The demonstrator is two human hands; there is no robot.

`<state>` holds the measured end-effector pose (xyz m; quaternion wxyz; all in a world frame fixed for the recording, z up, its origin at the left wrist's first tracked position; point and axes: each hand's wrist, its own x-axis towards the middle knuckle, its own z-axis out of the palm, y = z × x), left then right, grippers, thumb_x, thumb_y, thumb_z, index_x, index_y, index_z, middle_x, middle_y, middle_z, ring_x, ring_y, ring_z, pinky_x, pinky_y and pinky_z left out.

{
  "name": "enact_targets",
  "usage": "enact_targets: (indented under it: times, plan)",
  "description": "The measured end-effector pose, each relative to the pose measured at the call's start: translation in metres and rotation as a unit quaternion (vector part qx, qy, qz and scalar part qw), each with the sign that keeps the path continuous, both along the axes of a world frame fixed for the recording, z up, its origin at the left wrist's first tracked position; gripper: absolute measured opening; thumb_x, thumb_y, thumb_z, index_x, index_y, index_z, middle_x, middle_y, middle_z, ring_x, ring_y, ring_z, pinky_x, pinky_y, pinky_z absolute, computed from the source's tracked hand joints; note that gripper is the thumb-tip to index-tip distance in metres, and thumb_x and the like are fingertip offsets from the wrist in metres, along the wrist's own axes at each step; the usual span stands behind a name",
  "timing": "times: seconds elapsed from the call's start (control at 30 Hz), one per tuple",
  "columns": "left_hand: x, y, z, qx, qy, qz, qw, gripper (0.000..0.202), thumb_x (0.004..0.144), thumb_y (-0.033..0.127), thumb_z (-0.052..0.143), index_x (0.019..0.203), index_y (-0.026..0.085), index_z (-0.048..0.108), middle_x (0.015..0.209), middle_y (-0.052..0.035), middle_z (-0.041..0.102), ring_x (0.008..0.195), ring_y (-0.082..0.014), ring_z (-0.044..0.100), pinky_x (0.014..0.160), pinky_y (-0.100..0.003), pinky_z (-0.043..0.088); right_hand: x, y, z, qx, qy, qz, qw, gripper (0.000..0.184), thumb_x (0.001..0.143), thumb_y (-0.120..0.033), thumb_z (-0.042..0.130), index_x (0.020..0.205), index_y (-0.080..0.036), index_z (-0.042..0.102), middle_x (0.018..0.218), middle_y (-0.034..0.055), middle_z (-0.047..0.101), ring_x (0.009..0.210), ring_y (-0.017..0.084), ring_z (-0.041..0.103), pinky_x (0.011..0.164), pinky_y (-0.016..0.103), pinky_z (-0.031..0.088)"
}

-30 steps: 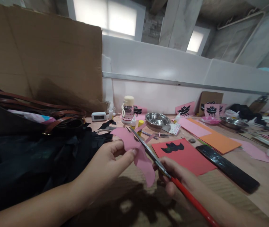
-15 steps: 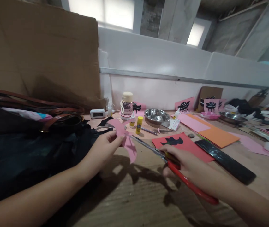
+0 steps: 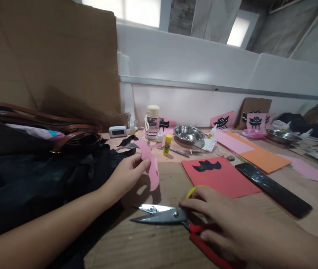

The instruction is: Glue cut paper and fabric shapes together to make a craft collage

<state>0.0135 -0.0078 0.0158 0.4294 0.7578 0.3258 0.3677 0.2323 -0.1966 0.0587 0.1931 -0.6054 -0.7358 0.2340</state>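
My left hand [image 3: 127, 173] pinches a pink paper cutout [image 3: 151, 164] between thumb and fingers, holding it just above the wooden table [image 3: 159, 246]. My right hand [image 3: 226, 224] lies over the red handles of a pair of scissors [image 3: 161, 215]. The scissors rest flat on the table with their blades parted and pointing left. A thin yellow loop [image 3: 192, 191] shows just behind my right fingers. The pink cutout hangs a little above and to the left of the blades, apart from them.
A red card with a black cutout [image 3: 226, 179] lies right of the pink paper, next to a black flat bar [image 3: 273, 189]. Behind are a glue stick [image 3: 167, 145], steel bowl [image 3: 188, 133], bottle [image 3: 152, 121], small clock [image 3: 118, 131] and orange paper [image 3: 259, 158]. A dark bag [image 3: 36, 172] and cardboard [image 3: 49, 63] fill the left.
My right hand has lowered the scissors from the pink paper down onto the table, blades now flat. My left hand has kept the pink cutout and drawn it slightly back.
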Motion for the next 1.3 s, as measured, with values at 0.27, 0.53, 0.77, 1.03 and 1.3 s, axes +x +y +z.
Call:
enact_targets:
  times: [0.27,0.53,0.77,1.03,1.3]
  plan:
    - [0.001,-0.025,0.004,0.066,0.047,0.007,0.997,0.033,0.091,0.046,0.055,0.068,0.022,0.052,0.067,0.0030,0.049,0.065,-0.0171,0.046,0.059,-0.027,0.036,-0.014,0.038,0.001,0.085,-0.069,-0.058,0.992,0.045,0.087,-0.046,0.077,0.122,-0.022,0.063,0.106,0.0090,0.072,0.088,0.024,0.067,0.073,0.034,0.050]
    - [0.005,-0.031,0.006,0.086,0.071,-0.022,0.994,0.035,0.089,0.048,0.049,0.066,0.023,0.051,0.068,0.0009,0.057,0.068,-0.0195,0.052,0.064,-0.030,0.039,-0.021,0.067,-0.024,0.189,-0.012,-0.002,0.982,0.025,0.102,-0.026,0.052,0.125,-0.024,0.061,0.115,0.0091,0.073,0.095,0.023,0.069,0.080,0.036,0.051]
    - [0.006,-0.026,-0.002,0.080,0.104,-0.040,0.990,0.035,0.091,0.048,0.047,0.067,0.023,0.053,0.070,-0.0003,0.058,0.070,-0.0212,0.055,0.065,-0.031,0.039,-0.003,0.079,-0.022,0.127,0.040,-0.084,0.988,0.014,0.099,-0.021,0.052,0.108,-0.021,0.063,0.103,0.0084,0.077,0.090,0.022,0.074,0.076,0.035,0.057]
    - [0.009,-0.024,-0.006,0.076,0.131,-0.039,0.988,0.038,0.089,0.052,0.044,0.064,0.024,0.049,0.066,-0.0009,0.056,0.067,-0.0215,0.056,0.058,-0.029,0.039,0.093,0.129,0.016,-0.041,0.025,-0.216,0.975,0.015,0.100,-0.030,0.066,0.106,-0.016,0.070,0.104,0.0052,0.074,0.087,0.018,0.071,0.079,0.036,0.061]
    - [0.011,-0.021,-0.011,0.079,0.149,-0.024,0.985,0.037,0.085,0.054,0.046,0.061,0.025,0.047,0.063,0.0006,0.052,0.061,-0.0190,0.052,0.056,-0.028,0.039,0.152,0.172,-0.008,-0.130,0.066,-0.280,0.949,0.032,0.101,-0.035,0.065,0.129,-0.019,0.064,0.131,0.0103,0.066,0.107,0.024,0.068,0.090,0.045,0.060]
